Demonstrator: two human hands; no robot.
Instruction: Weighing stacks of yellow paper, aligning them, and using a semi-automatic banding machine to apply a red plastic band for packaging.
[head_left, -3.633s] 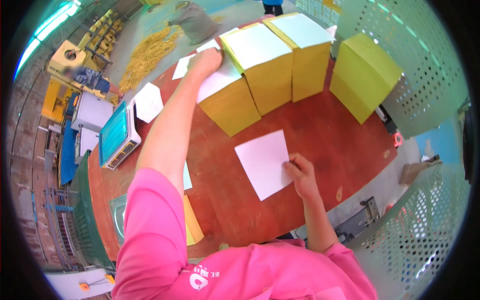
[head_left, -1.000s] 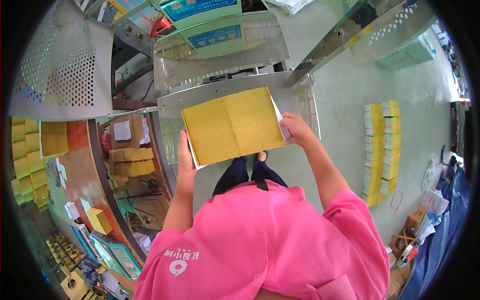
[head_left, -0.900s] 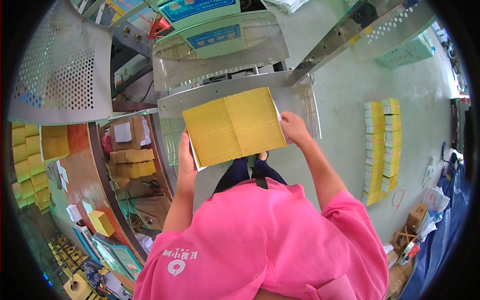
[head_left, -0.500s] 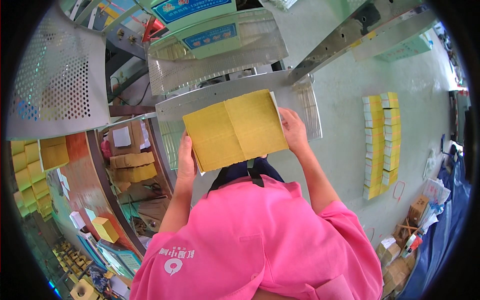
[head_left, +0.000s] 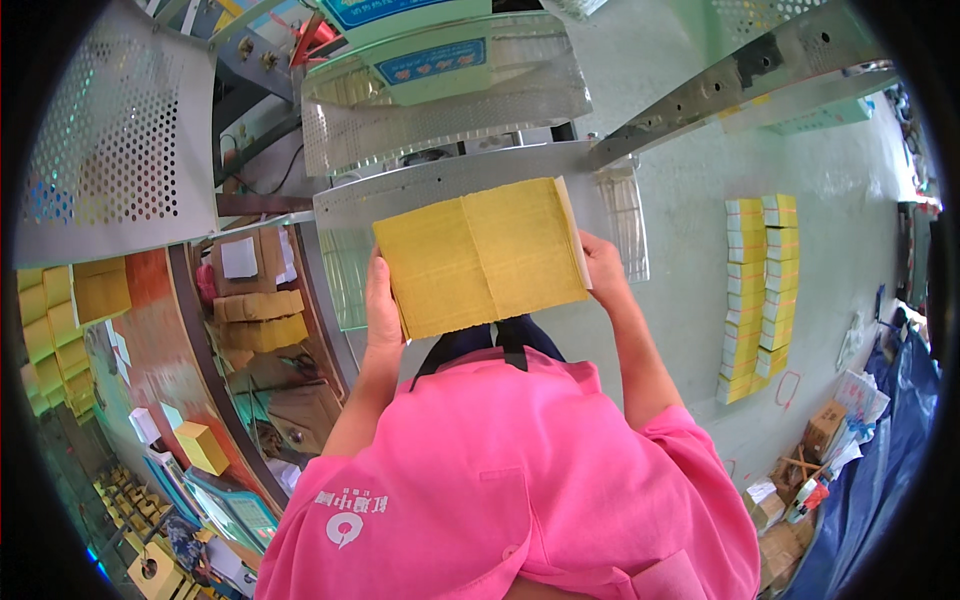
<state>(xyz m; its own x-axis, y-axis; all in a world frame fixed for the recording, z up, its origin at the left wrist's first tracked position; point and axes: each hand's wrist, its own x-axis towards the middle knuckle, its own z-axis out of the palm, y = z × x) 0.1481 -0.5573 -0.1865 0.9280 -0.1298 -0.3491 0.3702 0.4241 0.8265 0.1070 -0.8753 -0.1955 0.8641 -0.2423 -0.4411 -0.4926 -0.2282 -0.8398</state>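
A person in a pink shirt (head_left: 520,460) grips a yellow paper stack (head_left: 480,262) level at waist height, in front of a machine's metal plate (head_left: 345,205). The stack overlaps the plate's near edge in view; whether the two touch cannot be told. A crease runs across the middle of the stack's top sheet, and a strip of white paper (head_left: 573,232) shows along its right end.

The left hand (head_left: 381,305) clasps the left end, thumb upright along the side, its other fingers hidden by the stack. The right hand (head_left: 605,272) closes on the opposite end, beside the white strip, with part of its grip out of sight below.

Beyond the plate's far edge stands a clear, perforated guard (head_left: 450,110). At left is a red-brown table (head_left: 150,325), with a yellow block (head_left: 202,447) near its inner edge and a teal scale (head_left: 230,505) close by. Folded brown and yellow stacks (head_left: 262,322) sit on a shelf alongside that edge.

At right, two adjoining rows of yellow-and-white bundles (head_left: 760,290) line the floor (head_left: 670,330), well apart from a blue tarp (head_left: 870,460) near a cardboard box (head_left: 824,425).
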